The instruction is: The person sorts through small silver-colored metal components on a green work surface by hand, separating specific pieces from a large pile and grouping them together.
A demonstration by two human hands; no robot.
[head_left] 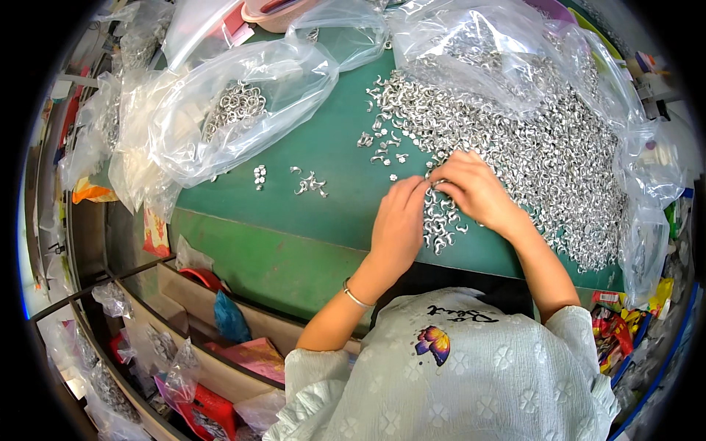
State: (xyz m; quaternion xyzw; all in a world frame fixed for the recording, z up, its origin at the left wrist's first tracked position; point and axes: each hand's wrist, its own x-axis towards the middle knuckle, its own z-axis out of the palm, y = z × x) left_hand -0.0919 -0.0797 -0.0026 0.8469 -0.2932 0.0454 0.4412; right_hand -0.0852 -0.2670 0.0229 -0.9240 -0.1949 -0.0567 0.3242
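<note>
Both my hands meet over the green tabletop at the near edge of a wide heap of small curved silver metal pieces [559, 176]. The fingers of my left hand [399, 220] are pinched together against those of my right hand [474, 187]. Whatever small piece sits between the fingertips is mostly hidden. Just below the fingers lies a small cluster of curved metal pieces [440, 224]. To the left, a few loose curved pieces [312, 184] and a little group of round silver pieces [259, 176] rest on the table.
A clear plastic bag [294, 95] holding silver rings [237, 106] lies at the left. Another clear plastic sheet [471, 66] covers the heap's far side. A pink basin [276, 16] stands at the back. Below the table's left edge are open drawers [220, 316]; snack packets [614, 331] sit at the right.
</note>
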